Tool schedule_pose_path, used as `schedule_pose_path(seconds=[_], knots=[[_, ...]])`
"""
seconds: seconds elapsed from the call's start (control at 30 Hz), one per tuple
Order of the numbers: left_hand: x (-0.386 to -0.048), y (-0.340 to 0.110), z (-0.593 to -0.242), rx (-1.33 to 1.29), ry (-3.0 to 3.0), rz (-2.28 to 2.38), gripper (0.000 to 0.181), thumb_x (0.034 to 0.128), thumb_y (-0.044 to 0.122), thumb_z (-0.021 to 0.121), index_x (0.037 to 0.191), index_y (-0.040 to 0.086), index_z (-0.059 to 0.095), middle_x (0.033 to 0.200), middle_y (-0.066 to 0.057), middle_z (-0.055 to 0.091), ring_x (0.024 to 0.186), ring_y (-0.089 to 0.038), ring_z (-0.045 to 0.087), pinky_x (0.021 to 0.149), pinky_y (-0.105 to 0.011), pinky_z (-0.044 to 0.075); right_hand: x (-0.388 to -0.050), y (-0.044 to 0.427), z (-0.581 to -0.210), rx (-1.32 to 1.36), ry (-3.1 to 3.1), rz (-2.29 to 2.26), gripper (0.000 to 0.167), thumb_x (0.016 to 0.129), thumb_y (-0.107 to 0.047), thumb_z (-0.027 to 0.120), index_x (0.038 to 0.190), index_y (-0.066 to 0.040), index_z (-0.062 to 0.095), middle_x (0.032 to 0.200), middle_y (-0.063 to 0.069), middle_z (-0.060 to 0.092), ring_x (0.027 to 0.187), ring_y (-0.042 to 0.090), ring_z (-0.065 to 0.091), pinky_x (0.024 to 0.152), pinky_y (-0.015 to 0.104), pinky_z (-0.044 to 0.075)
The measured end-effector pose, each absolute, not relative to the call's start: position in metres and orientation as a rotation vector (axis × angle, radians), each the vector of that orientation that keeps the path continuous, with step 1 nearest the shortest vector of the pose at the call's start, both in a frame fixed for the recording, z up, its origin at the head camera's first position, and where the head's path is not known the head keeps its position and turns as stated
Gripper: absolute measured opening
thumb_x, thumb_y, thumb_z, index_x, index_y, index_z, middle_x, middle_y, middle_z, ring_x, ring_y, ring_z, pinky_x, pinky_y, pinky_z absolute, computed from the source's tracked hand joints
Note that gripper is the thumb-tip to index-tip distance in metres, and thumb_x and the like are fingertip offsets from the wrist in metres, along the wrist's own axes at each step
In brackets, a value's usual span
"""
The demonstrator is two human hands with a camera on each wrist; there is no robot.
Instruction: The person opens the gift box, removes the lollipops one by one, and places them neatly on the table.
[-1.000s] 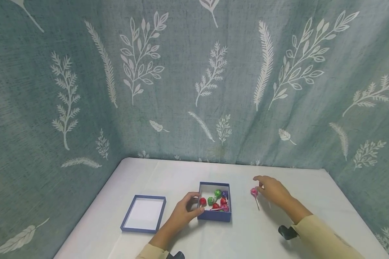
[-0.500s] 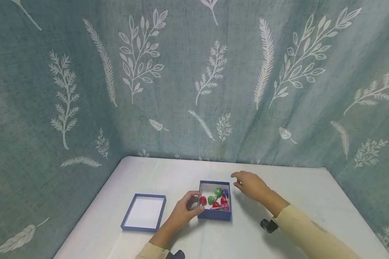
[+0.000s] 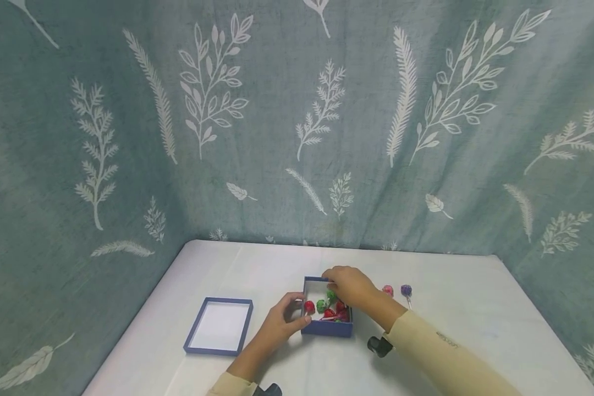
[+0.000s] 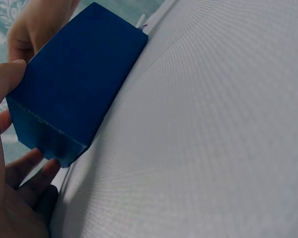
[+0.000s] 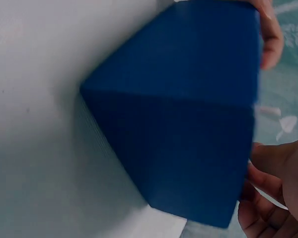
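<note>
An open blue box [image 3: 328, 328] with red, green and pink lollipops stands on the white table. My left hand [image 3: 277, 324] grips its left side, thumb at the front corner, as the left wrist view shows from below, where the hand [image 4: 10, 198] is around the box [image 4: 79, 74]. My right hand [image 3: 353, 287] is over the box's back right part, fingers bent down inside the rim and covering some lollipops; no lollipop shows between them. In the right wrist view the hand [image 5: 283, 188] is beside the box [image 5: 179, 129].
A blue-rimmed white lid [image 3: 219, 325] lies left of my left hand. A pink lollipop [image 3: 388, 290] and a purple lollipop [image 3: 406, 290] lie right of the box, behind my right forearm. A patterned curtain [image 3: 277, 110] stands behind the table.
My right hand has moved left from beside the pink lollipop to over the box. The purple lollipop on the table has come into view. My left hand stays on the box.
</note>
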State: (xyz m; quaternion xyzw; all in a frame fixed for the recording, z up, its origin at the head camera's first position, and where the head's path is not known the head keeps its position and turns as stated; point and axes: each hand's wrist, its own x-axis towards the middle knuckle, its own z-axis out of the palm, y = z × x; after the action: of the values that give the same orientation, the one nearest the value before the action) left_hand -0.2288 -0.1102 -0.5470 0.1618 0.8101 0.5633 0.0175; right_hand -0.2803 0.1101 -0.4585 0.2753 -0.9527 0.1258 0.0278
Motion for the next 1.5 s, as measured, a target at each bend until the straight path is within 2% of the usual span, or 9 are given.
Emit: schedule_pose_path(seconds=[0.23,0.47,0.6,0.8,0.93,1.13,1.2,1.37,1.5], knots=[[-0.225,-0.111,-0.546,0.489,2.513,1.753,0.052,0.0875,0.032,0.073,0.133,0.017,0.052,0.133,-0.002,0.058,0.129,-0.029,0.048,0.11,-0.059,0.027,-0.277,0.095,-0.463,0.951,-2.926,0.298,0.029,0.089,-0.016,0.071,0.118,-0.015,0.068,0.109,-0.002,0.067,0.105,0.018,0.063,0.094,0.037,0.051],[-0.228,-0.112,-0.544,0.504,2.548,1.746,0.052,0.0866,0.032,0.074,0.132,0.019,0.053,0.134,-0.001,0.057,0.133,-0.03,0.044,0.111,-0.06,0.023,-0.275,0.083,-0.464,1.085,-2.917,0.227,0.032,0.087,-0.013,0.073,0.118,-0.021,0.069,0.111,-0.005,0.067,0.107,0.019,0.063,0.092,0.038,0.052],[-0.229,-0.111,-0.544,0.535,2.551,1.758,0.051,0.0866,0.032,0.074,0.132,0.019,0.054,0.136,0.0,0.056,0.133,-0.03,0.043,0.111,-0.06,0.023,-0.274,0.08,-0.469,1.105,-2.94,0.154,0.027,0.088,-0.018,0.072,0.115,-0.021,0.068,0.106,-0.006,0.069,0.101,0.017,0.065,0.087,0.037,0.054],[-0.228,-0.111,-0.545,0.526,2.545,1.765,0.047,0.0868,0.027,0.074,0.13,0.022,0.055,0.136,-0.001,0.056,0.133,-0.032,0.043,0.111,-0.062,0.022,-0.272,0.077,-0.475,1.094,-3.012,0.124,0.024,0.087,-0.027,0.074,0.109,-0.02,0.071,0.088,-0.011,0.069,0.085,0.013,0.067,0.079,0.034,0.056],[-0.219,-0.11,-0.526,0.539,2.527,1.759,0.047,0.0882,0.021,0.072,0.131,0.013,0.054,0.136,-0.011,0.055,0.132,-0.038,0.043,0.11,-0.064,0.022,-0.268,0.076,-0.477,1.112,-3.011,0.142,0.02,0.084,-0.027,0.076,0.103,-0.02,0.072,0.075,-0.015,0.064,0.074,0.008,0.063,0.074,0.031,0.055],[-0.212,-0.11,-0.513,0.542,2.516,1.788,0.048,0.0864,0.022,0.074,0.129,0.009,0.055,0.134,-0.011,0.056,0.13,-0.038,0.045,0.11,-0.061,0.024,-0.267,0.072,-0.478,1.119,-2.989,0.177,0.022,0.085,-0.028,0.075,0.105,-0.019,0.07,0.073,-0.015,0.06,0.071,0.007,0.061,0.073,0.03,0.055],[-0.211,-0.11,-0.512,0.546,2.511,1.794,0.048,0.0863,0.021,0.074,0.128,0.007,0.055,0.133,-0.013,0.057,0.129,-0.039,0.046,0.11,-0.062,0.024,-0.268,0.071,-0.479,1.121,-2.987,0.195,0.016,0.086,-0.028,0.074,0.098,-0.019,0.069,0.071,-0.014,0.058,0.069,0.007,0.059,0.072,0.029,0.055],[-0.218,-0.11,-0.53,0.516,2.517,1.783,0.046,0.0872,0.021,0.073,0.129,0.014,0.055,0.136,-0.009,0.055,0.129,-0.037,0.046,0.11,-0.062,0.024,-0.269,0.07,-0.483,1.103,-3.002,0.226,0.009,0.089,-0.026,0.071,0.085,-0.02,0.066,0.065,-0.014,0.053,0.062,0.006,0.053,0.066,0.026,0.052],[-0.225,-0.11,-0.543,0.511,2.531,1.773,0.046,0.0872,0.026,0.073,0.129,0.021,0.055,0.137,-0.004,0.055,0.13,-0.032,0.047,0.11,-0.061,0.024,-0.27,0.072,-0.484,1.059,-3.01,0.258,0.009,0.087,-0.024,0.072,0.087,-0.02,0.064,0.065,-0.015,0.052,0.061,0.006,0.052,0.063,0.025,0.051]])
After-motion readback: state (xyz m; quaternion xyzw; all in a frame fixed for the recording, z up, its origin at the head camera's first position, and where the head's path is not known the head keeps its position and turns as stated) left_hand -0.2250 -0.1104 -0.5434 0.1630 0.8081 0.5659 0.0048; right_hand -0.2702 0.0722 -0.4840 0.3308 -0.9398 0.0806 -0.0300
